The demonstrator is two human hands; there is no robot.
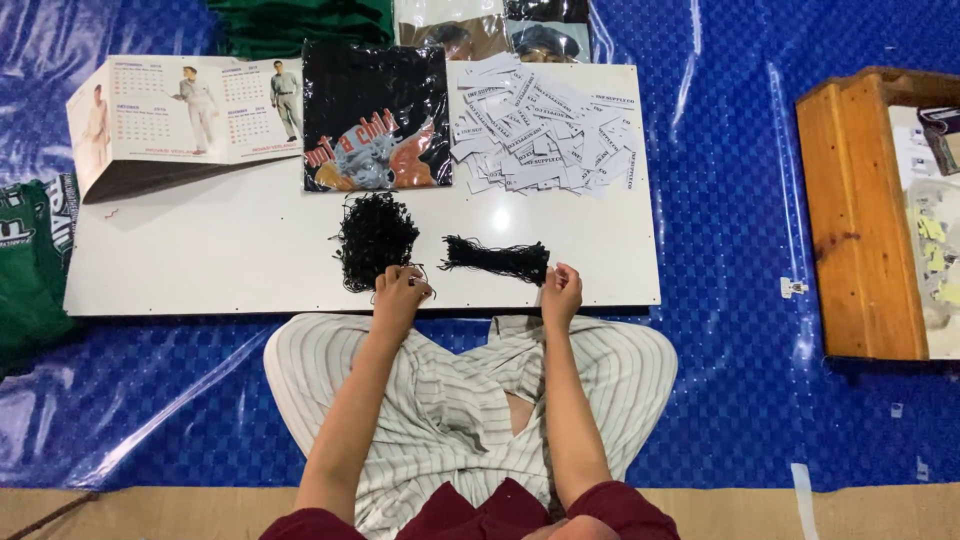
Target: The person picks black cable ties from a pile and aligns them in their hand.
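I sit cross-legged at a low white board [250,250]. My left hand [400,292] rests at the near edge of a tangled pile of black strings [374,238] and pinches a thin black string from it. My right hand [561,290] sits at the right end of a straightened bundle of black strings [497,259], fingers curled, touching the bundle's end. A heap of white paper tags [545,125] lies at the board's far right.
A black glossy packet with a printed picture [375,115] and a folded desk calendar [180,115] lie at the board's back. Green garments [30,260] are at left, a wooden box [865,215] at right. Blue plastic sheeting [730,200] covers the floor.
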